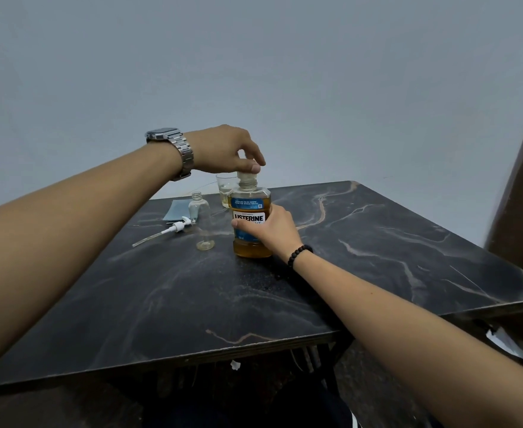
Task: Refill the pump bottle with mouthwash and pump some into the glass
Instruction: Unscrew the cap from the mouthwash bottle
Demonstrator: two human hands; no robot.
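Note:
An amber mouthwash bottle point(249, 223) with a blue and white label stands upright near the middle of the dark marble table point(254, 288). My right hand point(269, 231) grips its body from the right side. My left hand point(229, 149) is on top, fingers closed around the bottle's clear cap point(248, 176). Left of it stands a small clear pump bottle point(201, 222), uncapped and looking empty. Its white pump head point(173, 228) with a long tube lies flat on the table further left. A glass point(225, 188) holding a little pale liquid stands behind the mouthwash bottle, partly hidden.
A folded blue cloth point(175, 210) lies at the table's far left edge. A grey wall rises behind the table. A dark brown panel point(520, 196) stands at the right. The table's near edge runs just in front of my body.

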